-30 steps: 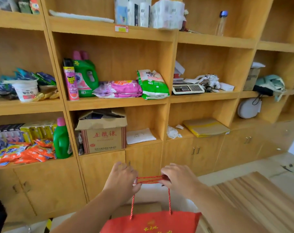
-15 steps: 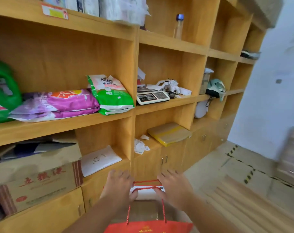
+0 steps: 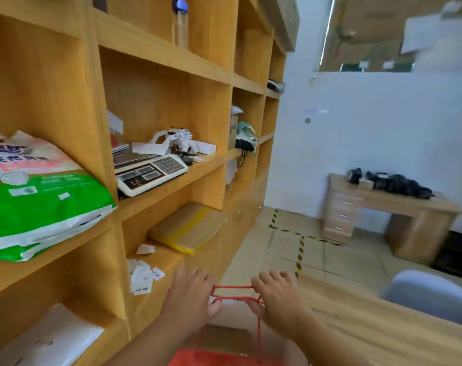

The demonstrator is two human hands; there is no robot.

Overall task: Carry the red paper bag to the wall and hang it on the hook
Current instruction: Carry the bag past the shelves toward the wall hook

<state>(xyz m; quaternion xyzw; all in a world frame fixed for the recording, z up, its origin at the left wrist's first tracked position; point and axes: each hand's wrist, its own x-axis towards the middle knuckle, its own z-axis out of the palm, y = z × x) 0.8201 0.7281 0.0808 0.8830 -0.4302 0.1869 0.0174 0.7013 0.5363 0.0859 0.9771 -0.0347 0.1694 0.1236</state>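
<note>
The red paper bag (image 3: 219,358) hangs at the bottom edge of the view, only its top rim showing. Its red cord handles (image 3: 233,293) are stretched level between my two hands. My left hand (image 3: 191,294) grips the left end of the cords and my right hand (image 3: 276,295) grips the right end. Both hands are held out in front of me, beside the wooden shelving. A white wall (image 3: 369,133) stands ahead on the right, with a small square fitting (image 3: 307,120) on it. I cannot tell whether that fitting is a hook.
Tall wooden shelving (image 3: 166,75) runs along my left, holding a scale (image 3: 150,173), packets and papers. A wooden desk (image 3: 388,207) stands against the far wall. Striped tape (image 3: 299,249) marks the tiled floor. A grey chair back (image 3: 430,297) and wooden planks (image 3: 383,328) are on the right.
My view has swung right along the shelving, so the white wall and the desk have come into sight. Both hands keep their hold on the bag's cords.
</note>
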